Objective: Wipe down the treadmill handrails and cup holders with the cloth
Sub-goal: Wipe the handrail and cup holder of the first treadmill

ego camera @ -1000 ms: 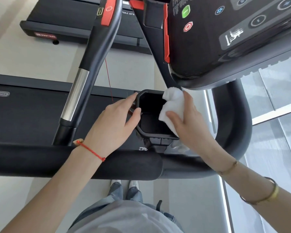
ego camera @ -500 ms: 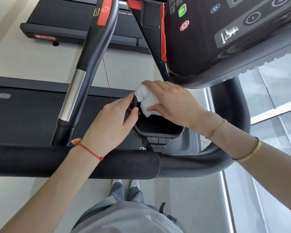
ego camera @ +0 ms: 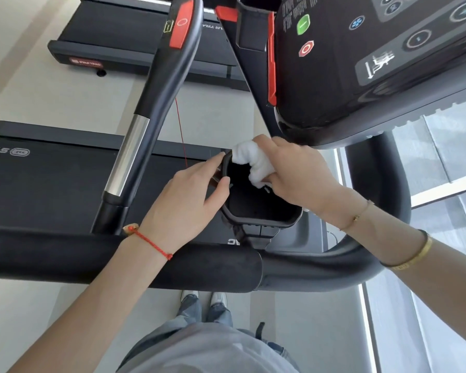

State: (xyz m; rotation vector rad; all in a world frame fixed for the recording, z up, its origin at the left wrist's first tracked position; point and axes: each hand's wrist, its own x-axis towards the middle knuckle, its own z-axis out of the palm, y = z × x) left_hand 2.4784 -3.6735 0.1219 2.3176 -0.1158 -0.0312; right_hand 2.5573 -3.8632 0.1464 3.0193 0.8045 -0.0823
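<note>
From the head view, you are on the cup-holder step: your right hand [ego camera: 296,176] is clamped on the cloth [ego camera: 253,162], pressing it against the upper rim of the cup holder [ego camera: 256,208] at frame centre. Your left hand [ego camera: 189,200] pinches the holder's left wall, thumb and forefinger closed on it. Next you likely need to sweep the cloth round the rim and down inside. The cloth looks white, bunched and soft; the holder is black and angular, its inside shadowed.
</note>
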